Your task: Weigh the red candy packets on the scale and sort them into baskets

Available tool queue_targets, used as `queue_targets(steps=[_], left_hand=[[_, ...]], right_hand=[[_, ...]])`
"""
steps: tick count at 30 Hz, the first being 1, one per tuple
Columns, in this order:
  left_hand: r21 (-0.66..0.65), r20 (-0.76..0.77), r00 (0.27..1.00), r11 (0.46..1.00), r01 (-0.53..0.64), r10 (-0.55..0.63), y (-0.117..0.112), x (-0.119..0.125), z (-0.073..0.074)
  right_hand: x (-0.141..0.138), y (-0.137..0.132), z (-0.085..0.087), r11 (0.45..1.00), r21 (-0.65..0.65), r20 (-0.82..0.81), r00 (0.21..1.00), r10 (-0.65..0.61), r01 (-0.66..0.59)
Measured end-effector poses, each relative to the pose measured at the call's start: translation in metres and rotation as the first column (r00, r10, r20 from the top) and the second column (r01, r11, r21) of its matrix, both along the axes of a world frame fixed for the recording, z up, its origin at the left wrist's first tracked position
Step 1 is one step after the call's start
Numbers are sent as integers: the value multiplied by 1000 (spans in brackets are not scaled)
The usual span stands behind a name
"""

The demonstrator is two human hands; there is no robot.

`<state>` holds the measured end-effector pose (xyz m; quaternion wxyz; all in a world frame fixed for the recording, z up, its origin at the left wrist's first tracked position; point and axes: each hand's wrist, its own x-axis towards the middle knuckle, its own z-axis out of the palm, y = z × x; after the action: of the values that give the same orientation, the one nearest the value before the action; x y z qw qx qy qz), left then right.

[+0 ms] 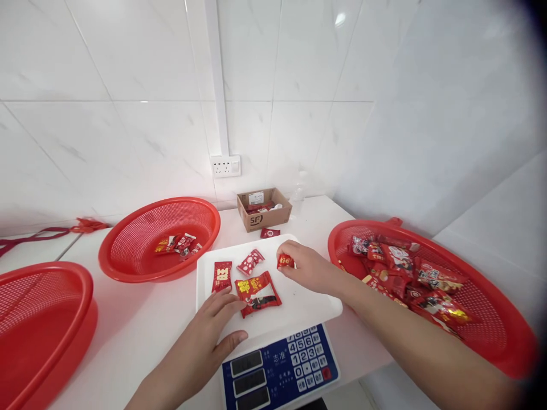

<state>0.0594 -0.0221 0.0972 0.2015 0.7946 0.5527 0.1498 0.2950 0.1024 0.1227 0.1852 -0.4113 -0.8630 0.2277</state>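
My right hand (301, 265) pinches a small red candy packet (285, 261) over the right part of the white scale tray (305, 302). My left hand (217, 327) has its fingers spread at the tray's front left, the fingertips by the larger red snack packet (259, 294) with yellow lettering; whether they touch it I cannot tell. Behind that hand a flat red packet (221, 275) lies on the tray. A red packet with white dots (250, 262) lies near the tray's middle. Below the tray shows the blue keypad panel (280, 370) of the scale.
A red basket (504, 336) full of wrapped snacks stands at the right. Another red basket (128, 245) at the back left holds several packets, and a third basket (81, 296) is at far left. Behind the tray are a cardboard box (269, 218), a loose red packet (270, 233) and a clear bottle (300, 187).
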Motion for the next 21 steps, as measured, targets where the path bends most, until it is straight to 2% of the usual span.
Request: queue_targets(steps=[7, 15, 18, 21], left_hand=[[56, -23, 999, 998, -28, 30, 9, -3, -5], [-100, -150, 989, 995, -28, 12, 43, -3, -5], [-157, -152, 987, 987, 21, -45, 61, 2, -4], [-155, -168, 979, 984, 87, -113, 74, 14, 0]], right_hand=[[17, -9, -3, 978, -206, 49, 999, -12, 22], [48, -20, 1, 979, -157, 112, 987, -117, 134], [63, -23, 6, 966, -165, 118, 976, -180, 198], [76, -26, 10, 957, -152, 114, 966, -233, 248]])
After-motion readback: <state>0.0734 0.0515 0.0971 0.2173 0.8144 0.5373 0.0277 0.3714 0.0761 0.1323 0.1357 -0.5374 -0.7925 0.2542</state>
